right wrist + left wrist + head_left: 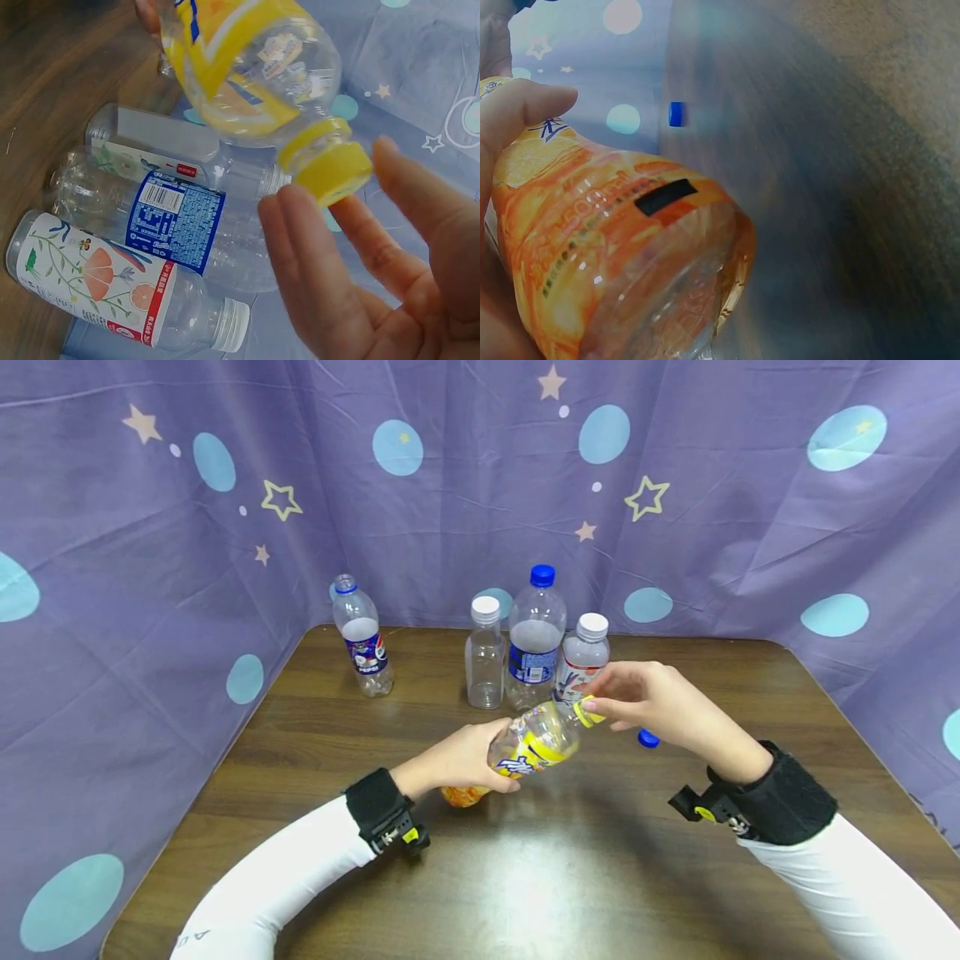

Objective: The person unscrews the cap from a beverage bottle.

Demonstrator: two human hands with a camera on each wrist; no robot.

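Observation:
My left hand [468,760] grips a clear plastic bottle [536,743] with a yellow and orange label, tilted so its neck points up and to the right. In the left wrist view, the bottle's orange lower end [630,232] faces the camera, with the thumb lying along its side. The fingers and thumb of my right hand [667,706] are curled round the bottle's yellow cap [335,174]. The cap sits at the mouth, and a strip of clear neck shows between it and a yellow ring [304,142].
Behind the hands stand a clear white-capped bottle [485,664], a larger blue-capped bottle [537,631] and a white-capped bottle with a fruit label [576,675]. An uncapped Pepsi bottle [366,647] stands far left. A loose blue cap [648,739] lies on the wooden table [420,877].

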